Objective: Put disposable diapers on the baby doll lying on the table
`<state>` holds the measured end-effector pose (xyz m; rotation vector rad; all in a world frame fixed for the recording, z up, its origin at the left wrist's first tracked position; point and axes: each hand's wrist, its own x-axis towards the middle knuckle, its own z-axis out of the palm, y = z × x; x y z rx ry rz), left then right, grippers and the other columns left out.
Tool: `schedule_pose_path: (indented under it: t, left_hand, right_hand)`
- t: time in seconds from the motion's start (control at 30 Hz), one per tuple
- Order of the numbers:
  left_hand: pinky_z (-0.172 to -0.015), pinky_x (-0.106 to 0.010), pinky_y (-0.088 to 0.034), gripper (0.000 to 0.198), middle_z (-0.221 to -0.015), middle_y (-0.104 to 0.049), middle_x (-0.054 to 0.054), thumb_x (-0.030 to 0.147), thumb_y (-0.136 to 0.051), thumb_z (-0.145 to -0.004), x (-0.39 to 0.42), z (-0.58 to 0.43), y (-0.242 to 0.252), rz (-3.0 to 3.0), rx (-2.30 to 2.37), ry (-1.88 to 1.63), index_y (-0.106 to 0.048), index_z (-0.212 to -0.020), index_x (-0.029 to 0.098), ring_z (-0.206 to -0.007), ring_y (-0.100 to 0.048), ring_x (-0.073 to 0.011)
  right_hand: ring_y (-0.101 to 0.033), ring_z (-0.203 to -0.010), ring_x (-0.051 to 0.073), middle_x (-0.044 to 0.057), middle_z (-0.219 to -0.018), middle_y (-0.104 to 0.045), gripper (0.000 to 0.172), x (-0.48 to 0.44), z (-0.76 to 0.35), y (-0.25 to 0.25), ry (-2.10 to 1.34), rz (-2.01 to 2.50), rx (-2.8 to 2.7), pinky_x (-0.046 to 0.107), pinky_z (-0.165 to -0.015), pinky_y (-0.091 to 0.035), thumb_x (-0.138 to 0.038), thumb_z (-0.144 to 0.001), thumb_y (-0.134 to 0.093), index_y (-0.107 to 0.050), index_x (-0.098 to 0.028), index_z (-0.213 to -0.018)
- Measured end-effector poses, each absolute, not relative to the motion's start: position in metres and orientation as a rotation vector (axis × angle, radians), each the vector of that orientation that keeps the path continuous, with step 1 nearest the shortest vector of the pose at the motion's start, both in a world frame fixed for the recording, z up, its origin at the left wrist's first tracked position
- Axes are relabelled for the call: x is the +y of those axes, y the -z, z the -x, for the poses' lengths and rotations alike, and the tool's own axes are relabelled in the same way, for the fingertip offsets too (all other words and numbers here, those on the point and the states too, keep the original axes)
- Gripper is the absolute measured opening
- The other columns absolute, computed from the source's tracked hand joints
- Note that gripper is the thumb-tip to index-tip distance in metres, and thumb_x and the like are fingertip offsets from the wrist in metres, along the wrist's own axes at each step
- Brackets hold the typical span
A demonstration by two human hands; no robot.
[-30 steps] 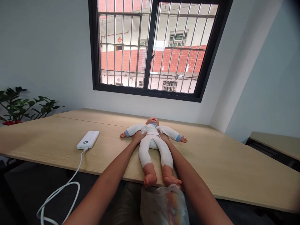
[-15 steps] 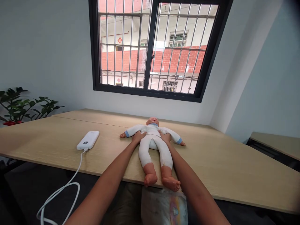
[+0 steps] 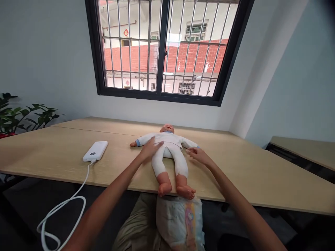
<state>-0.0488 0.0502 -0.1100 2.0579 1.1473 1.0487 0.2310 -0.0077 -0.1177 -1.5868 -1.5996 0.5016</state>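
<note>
Two open hands are at the baby doll (image 3: pixel 170 144) lying on a wood table (image 3: pixel 52 153): the left hand (image 3: pixel 150 150) rests flat on its middle, the right hand (image 3: pixel 200 156) is just beside its arm, neither grips, and next they seem to need a hold on it.

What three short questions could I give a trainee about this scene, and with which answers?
1. True or false: the baby doll in a white suit with blue cuffs lies on its back on the light wood table.
2. Multiple choice: what does the left hand rest on? A) the doll, B) the black window frame, C) the green potted plant.
3. Fill in the word: as the person sees it, the white rectangular power bank lies to the ____ of the doll.

Key: 1) true; 2) A; 3) left.
</note>
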Motion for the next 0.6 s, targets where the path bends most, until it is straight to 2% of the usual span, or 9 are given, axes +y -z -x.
schedule_pose_path:
  t: [0.07,0.13,0.2,0.27,0.33,0.4,0.5,0.6]
  left_hand:
    - [-0.117,-0.041,-0.021,0.072,-0.151,-0.036,-0.024,0.049,-0.053,-0.092,0.008,0.053,0.116,-2.14,1.031,-1.098,-0.039,-0.143,0.001,-0.141,-0.031,-0.035]
    - [-0.118,-0.047,-0.021,0.069,-0.155,-0.029,-0.02,0.051,-0.062,-0.085,-0.034,0.057,0.129,-2.177,1.026,-1.004,-0.047,-0.142,0.015,-0.145,-0.024,-0.0347]
    - [-0.118,-0.05,-0.022,0.08,-0.159,-0.015,-0.019,0.055,-0.071,-0.076,-0.067,0.06,0.144,-2.194,1.025,-0.95,-0.046,-0.143,0.02,-0.148,-0.012,-0.0357]
    - [-0.118,-0.051,-0.023,0.085,-0.161,-0.007,-0.018,0.055,-0.075,-0.072,-0.088,0.062,0.157,-2.191,1.026,-0.936,-0.044,-0.144,0.022,-0.149,-0.007,-0.0362]
    - [-0.118,-0.051,-0.022,0.072,-0.161,-0.009,-0.016,0.047,-0.076,-0.074,-0.097,0.063,0.165,-2.22,1.02,-0.949,-0.051,-0.137,0.023,-0.149,-0.007,-0.0363]
    - [-0.118,-0.049,-0.024,0.048,-0.16,-0.015,-0.014,0.031,-0.073,-0.078,-0.096,0.062,0.169,-2.273,0.995,-0.967,-0.061,-0.124,0.022,-0.149,-0.01,-0.0353]
    - [-0.116,-0.042,-0.03,0.026,-0.155,-0.027,-0.014,0.017,-0.069,-0.076,-0.086,0.063,0.168,-2.324,0.905,-0.97,-0.065,-0.102,0.018,-0.148,-0.019,-0.0322]
    - [-0.111,-0.035,-0.037,0.021,-0.147,-0.037,-0.014,0.015,-0.071,-0.072,-0.07,0.065,0.161,-2.328,0.797,-0.945,-0.063,-0.091,0.018,-0.143,-0.03,-0.0289]
  right_hand:
    - [-0.064,-0.101,0.026,0.013,-0.117,-0.066,0.044,-0.045,-0.224,0.12,-0.53,1.545,-1.633,0.041,-0.093,-0.049,-0.051,-0.084,-0.06,-0.066,-0.014,-0.108]
    - [-0.062,-0.106,0.025,0.014,-0.123,-0.062,0.052,-0.083,-0.206,0.124,-0.637,1.476,-1.721,0.042,-0.095,-0.049,-0.056,-0.088,-0.053,-0.059,-0.016,-0.121]
    - [-0.062,-0.108,0.025,0.015,-0.129,-0.057,0.065,-0.113,-0.185,0.131,-0.732,1.466,-1.762,0.043,-0.096,-0.049,-0.058,-0.087,-0.054,-0.045,-0.018,-0.137]
    - [-0.051,-0.125,0.028,0.015,-0.143,-0.045,0.077,-0.132,-0.167,0.14,-0.691,1.459,-1.812,0.046,-0.106,-0.042,-0.058,-0.083,-0.061,-0.035,-0.02,-0.145]
    - [-0.035,-0.14,0.03,0.014,-0.153,-0.032,0.088,-0.14,-0.156,0.149,-0.624,1.459,-1.843,0.048,-0.115,-0.031,-0.057,-0.078,-0.068,-0.03,-0.021,-0.148]
    - [-0.024,-0.145,0.029,0.013,-0.156,-0.025,0.092,-0.14,-0.15,0.154,-0.605,1.445,-1.869,0.048,-0.119,-0.023,-0.056,-0.076,-0.07,-0.028,-0.021,-0.15]
    - [-0.03,-0.142,0.028,0.012,-0.154,-0.031,0.088,-0.132,-0.148,0.152,-0.656,1.379,-1.907,0.045,-0.117,-0.027,-0.05,-0.078,-0.071,-0.029,-0.023,-0.149]
    - [-0.043,-0.133,0.028,0.011,-0.145,-0.043,0.085,-0.12,-0.148,0.144,-0.705,1.355,-1.9,0.044,-0.112,-0.035,-0.045,-0.074,-0.076,-0.037,-0.022,-0.146]
